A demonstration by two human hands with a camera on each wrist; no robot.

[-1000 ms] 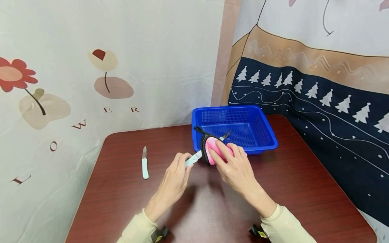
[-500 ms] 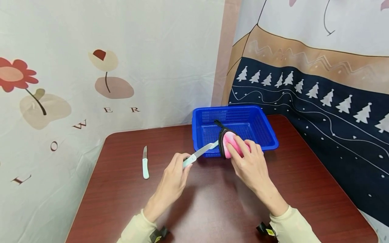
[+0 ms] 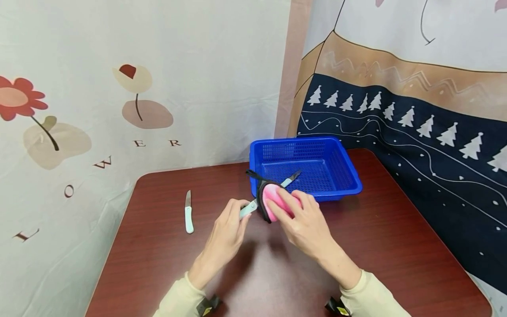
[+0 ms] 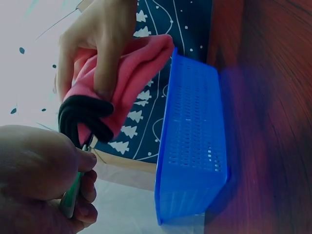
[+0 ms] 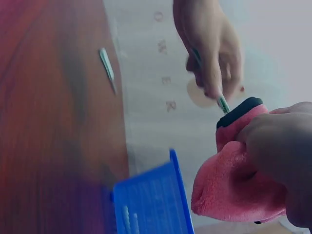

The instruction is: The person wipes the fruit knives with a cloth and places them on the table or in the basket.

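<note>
My left hand [image 3: 222, 231] grips a small paring knife by its pale mint handle [image 3: 247, 209]. A pink cloth [image 3: 273, 198] with a black edge and a black loop is pinched in my right hand [image 3: 309, 226]. Folded around the blade, the cloth hides most of it, and its black edge sits close to the handle. The left wrist view shows the cloth's black border [image 4: 83, 114] right by the left fingers. Both hands are raised over the table, in front of the basket.
A blue perforated basket [image 3: 346, 192] stands at the back of the brown table [image 3: 158, 264], with a mint-handled knife [image 3: 291, 178] inside. To the left, another mint-handled knife [image 3: 189, 215] lies with its blade pointing away. Printed curtains [image 3: 218, 88] hang behind the table.
The cloth slid right, toward the blade's tip, half a second ago, baring the blade. Now my right hand has brought it back left over the blade. My left hand stays nearly still.
</note>
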